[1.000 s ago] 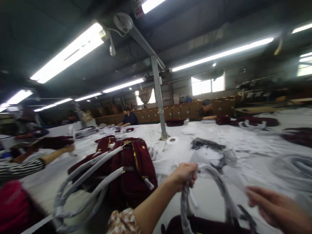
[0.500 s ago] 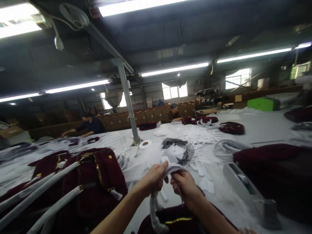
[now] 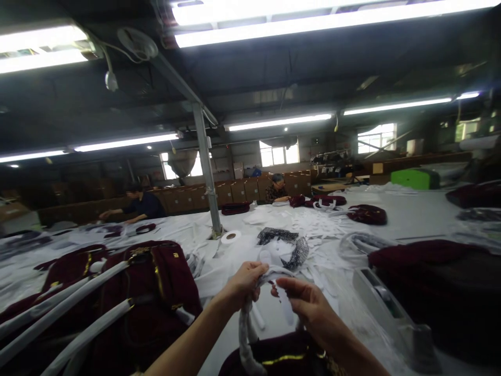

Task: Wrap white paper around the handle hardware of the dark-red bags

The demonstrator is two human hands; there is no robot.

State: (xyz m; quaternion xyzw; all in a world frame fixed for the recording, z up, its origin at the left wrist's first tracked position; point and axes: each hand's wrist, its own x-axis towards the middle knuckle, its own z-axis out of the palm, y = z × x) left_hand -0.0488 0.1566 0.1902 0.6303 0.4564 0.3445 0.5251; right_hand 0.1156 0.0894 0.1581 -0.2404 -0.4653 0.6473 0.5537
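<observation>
at the near edge one maroon bag (image 3: 282, 357) lies on the desk (image 3: 344, 292), with its bag handle (image 3: 246, 334) rising in white wrap. the left hand (image 3: 245, 284) is closed around the handle's top. the right hand (image 3: 309, 308) pinches the loose end of one white wrapping strip (image 3: 285, 308) just beside it. by the look of it, the near side of the handle is covered and the top stretch is not yet finished. to the left, two wrapped bags (image 3: 152, 292) show handles fully covered. to the right, one tape dispenser (image 3: 391, 308) sits by one dark bag (image 3: 438, 287). farther off are one tape roll (image 3: 230, 236), one steel post (image 3: 205, 172), and two co-workers (image 3: 143, 204) at the far edge.
</observation>
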